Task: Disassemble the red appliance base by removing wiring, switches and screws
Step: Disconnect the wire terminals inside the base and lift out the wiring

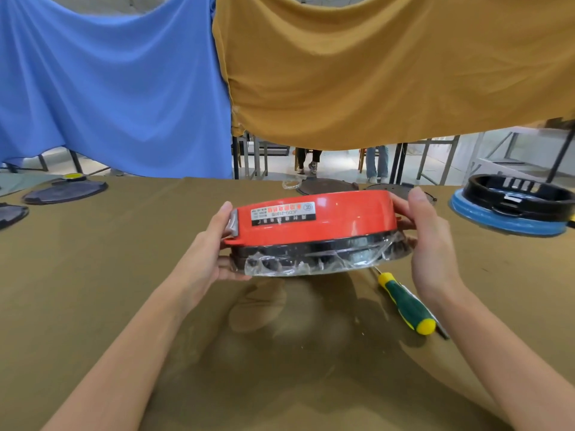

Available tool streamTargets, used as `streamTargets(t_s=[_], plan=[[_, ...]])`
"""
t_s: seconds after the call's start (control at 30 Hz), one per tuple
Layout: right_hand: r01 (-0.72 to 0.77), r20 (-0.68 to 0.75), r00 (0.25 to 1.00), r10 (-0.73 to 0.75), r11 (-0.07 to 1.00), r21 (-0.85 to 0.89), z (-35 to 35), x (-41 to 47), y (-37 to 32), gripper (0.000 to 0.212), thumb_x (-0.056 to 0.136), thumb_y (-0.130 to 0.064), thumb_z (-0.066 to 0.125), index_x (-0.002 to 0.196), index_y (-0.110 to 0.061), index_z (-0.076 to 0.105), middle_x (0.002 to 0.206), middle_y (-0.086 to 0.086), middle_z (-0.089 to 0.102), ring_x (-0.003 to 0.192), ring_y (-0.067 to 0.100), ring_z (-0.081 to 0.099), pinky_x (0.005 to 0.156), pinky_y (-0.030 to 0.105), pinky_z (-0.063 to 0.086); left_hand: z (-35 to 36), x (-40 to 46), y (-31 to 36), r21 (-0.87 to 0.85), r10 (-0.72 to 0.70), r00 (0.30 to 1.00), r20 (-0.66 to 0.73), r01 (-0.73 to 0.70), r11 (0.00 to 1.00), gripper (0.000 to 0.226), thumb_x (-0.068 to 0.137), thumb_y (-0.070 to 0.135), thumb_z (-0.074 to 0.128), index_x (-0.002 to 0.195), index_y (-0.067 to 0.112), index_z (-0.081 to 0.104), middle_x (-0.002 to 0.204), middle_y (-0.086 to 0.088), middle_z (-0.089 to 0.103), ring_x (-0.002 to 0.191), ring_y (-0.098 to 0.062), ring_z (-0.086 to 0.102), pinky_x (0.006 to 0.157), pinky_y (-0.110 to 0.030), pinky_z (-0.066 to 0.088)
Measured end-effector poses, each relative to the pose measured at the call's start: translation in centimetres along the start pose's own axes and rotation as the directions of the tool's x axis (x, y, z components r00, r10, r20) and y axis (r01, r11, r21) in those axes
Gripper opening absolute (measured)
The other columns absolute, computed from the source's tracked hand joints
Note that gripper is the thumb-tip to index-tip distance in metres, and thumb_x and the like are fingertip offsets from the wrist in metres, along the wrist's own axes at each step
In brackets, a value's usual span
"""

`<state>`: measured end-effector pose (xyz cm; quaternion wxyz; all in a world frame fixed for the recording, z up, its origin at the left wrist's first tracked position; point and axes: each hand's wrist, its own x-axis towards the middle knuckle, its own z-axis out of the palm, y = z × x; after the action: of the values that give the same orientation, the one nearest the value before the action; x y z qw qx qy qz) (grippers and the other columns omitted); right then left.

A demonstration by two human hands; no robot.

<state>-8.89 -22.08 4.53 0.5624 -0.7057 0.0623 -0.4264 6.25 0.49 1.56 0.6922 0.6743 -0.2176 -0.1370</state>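
Here, in the head view, I held the red appliance base [314, 223] up off the table [93, 275], over its middle, tilted so its red wall faced me. My left hand [214, 247] gripped the left end: the thumb lay up along a grey metal tab [234, 224] on the red wall, and the fingers curled under the black lower ring, where most of them were hidden. My right hand [432, 241] clasped the right end, thumb up over the top edge, the other fingers out of sight behind the base. Clear plastic wrap [314, 264] clung crumpled round the black ring, so what lay under it was hard to make out. A label [283, 213] on the red wall read upside down, its print too small to tell.

A screwdriver [407, 303] with a green and yellow handle lay on the table near my right wrist, its tip hidden under the base. Toward the far right edge sat a black ring on a blue disc [510, 206], cut off by the frame. Dark flat plates [62, 191] lay near the far left edge, one cropped. More dark round parts [326, 185] showed just behind the base, partly covered. A blue cloth [109, 82] and an ochre cloth [389, 66] hung beyond the table.
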Motion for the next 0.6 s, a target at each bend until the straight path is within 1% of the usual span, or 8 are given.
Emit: streamTargets(t_s=[0.1, 0.13, 0.23, 0.3, 0.37, 0.43, 0.53, 0.6], plan=[[0.012, -0.004, 1.0, -0.012, 1.0, 0.02, 0.1, 0.0, 0.3, 0.049, 0.105, -0.041, 0.035, 0.079, -0.047, 0.075, 0.078, -0.027, 0.072, 0.076, -0.015, 0.064, 0.058, 0.0, 0.042, 0.0, 0.3, -0.1, -0.061, -0.034, 0.999, -0.022, 0.033, 0.998, 0.055, 0.081, 0.069, 0.048, 0.11, 0.029, 0.073, 0.114, -0.008, 0.072, 0.107, -0.026, 0.068, 0.092, -0.047, 0.053], [0.017, -0.015, 1.0, -0.016, 0.999, 0.032, 0.1, 0.0, 0.5, 0.044, 0.104, -0.041, 0.036, 0.084, -0.042, 0.075, 0.08, -0.026, 0.072, 0.078, -0.014, 0.064, 0.06, 0.0, 0.043, 0.0, 0.3, -0.1, -0.091, -0.03, 0.999, -0.036, 0.026, 0.995, 0.054, 0.087, 0.063, 0.049, 0.115, 0.023, 0.071, 0.116, -0.009, 0.072, 0.107, -0.025, 0.068, 0.091, -0.043, 0.054], [0.028, -0.052, 0.998, -0.027, 0.999, 0.028, 0.3, -0.3, 1.1, 0.035, 0.099, -0.044, 0.039, 0.093, -0.037, 0.073, 0.087, -0.015, 0.074, 0.081, -0.008, 0.065, 0.066, 0.005, 0.047, 0.0, 0.5, -0.1, -0.149, 0.003, 0.999, -0.053, -0.011, 0.989, 0.046, 0.097, 0.05, 0.044, 0.119, 0.018, 0.068, 0.111, -0.009, 0.073, 0.096, -0.018, 0.071, 0.075, -0.028, 0.056], [0.021, -0.08, 0.997, -0.022, 1.0, -0.005, 0.5, -0.5, 1.7, 0.037, 0.098, -0.047, 0.041, 0.091, -0.037, 0.075, 0.089, -0.008, 0.074, 0.082, -0.002, 0.065, 0.072, 0.014, 0.052, -0.1, 0.6, -0.1, -0.149, 0.014, 0.997, -0.074, -0.025, 0.988, 0.042, 0.098, 0.048, 0.042, 0.112, 0.022, 0.072, 0.107, -0.006, 0.075, 0.093, -0.016, 0.072, 0.076, -0.031, 0.052], [-0.005, -0.118, 0.993, -0.001, 0.999, -0.052, 0.7, -0.8, 2.0, 0.037, 0.101, -0.044, 0.041, 0.092, -0.031, 0.076, 0.088, -0.004, 0.074, 0.084, 0.008, 0.068, 0.076, 0.029, 0.055, -0.1, 0.6, -0.1, -0.161, 0.012, 0.997, -0.074, -0.023, 0.987, 0.04, 0.099, 0.044, 0.041, 0.104, 0.025, 0.076, 0.104, -0.005, 0.076, 0.091, -0.016, 0.072, 0.077, -0.032, 0.051], [-0.018, -0.155, 0.988, 0.002, 0.994, -0.103, 0.8, -1.1, 2.2, 0.035, 0.103, -0.036, 0.043, 0.089, -0.026, 0.073, 0.084, -0.001, 0.072, 0.081, 0.016, 0.066, 0.074, 0.038, 0.053, -0.2, 0.5, -0.2, -0.189, -0.002, 0.998, -0.059, -0.01, 0.982, 0.039, 0.099, 0.04, 0.041, 0.108, 0.022, 0.074, 0.104, -0.005, 0.076, 0.091, -0.018, 0.072, 0.075, -0.031, 0.053], [-0.076, -0.171, 0.984, 0.043, 0.978, -0.194, 0.8, -1.4, 2.4, 0.027, 0.101, -0.031, 0.046, 0.086, -0.027, 0.068, 0.076, -0.004, 0.067, 0.073, 0.011, 0.062, 0.066, 0.034, 0.047, -0.3, 0.3, -0.2, -0.214, -0.034, 0.999, -0.011, 0.031, 0.976, 0.037, 0.098, 0.035, 0.042, 0.117, 0.018, 0.069, 0.105, -0.008, 0.075, 0.088, -0.019, 0.073, 0.067, -0.027, 0.057], [-0.151, -0.138, 0.983, 0.12, 0.959, -0.242, 0.7, -1.6, 2.8, 0.02, 0.099, -0.031, 0.047, 0.087, -0.028, 0.064, 0.076, -0.006, 0.065, 0.071, 0.007, 0.06, 0.065, 0.031, 0.044, -0.6, 0.3, -0.3, -0.176, -0.057, 0.998, 0.009, 0.058, 0.983, 0.038, 0.098, 0.034, 0.041, 0.12, 0.018, 0.068, 0.11, -0.01, 0.074, 0.092, -0.022, 0.071, 0.075, -0.032, 0.056]])
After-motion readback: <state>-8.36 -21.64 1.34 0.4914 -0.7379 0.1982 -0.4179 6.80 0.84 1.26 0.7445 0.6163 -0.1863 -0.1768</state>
